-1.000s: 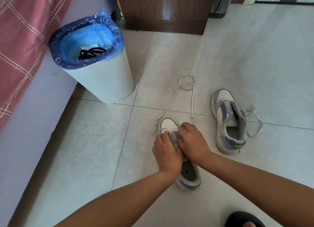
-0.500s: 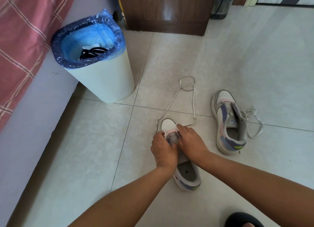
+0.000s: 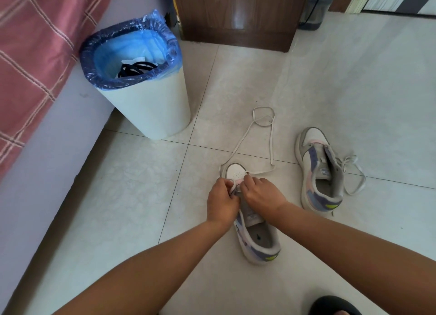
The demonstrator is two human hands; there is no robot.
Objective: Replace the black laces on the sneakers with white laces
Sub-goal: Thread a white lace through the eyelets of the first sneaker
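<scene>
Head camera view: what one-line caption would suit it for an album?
Both hands, left and right, thread a white lace through the near sneaker; black laces lie in the bin.

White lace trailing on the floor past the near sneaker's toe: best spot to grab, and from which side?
Take the white lace on its straight right-hand run, just beyond the toe of the near sneaker. Come from above and pinch across it with the fingers: it lies flat on the floor, with bare tile either side. Avoid the far loop, where strands cross and could snag.
</scene>
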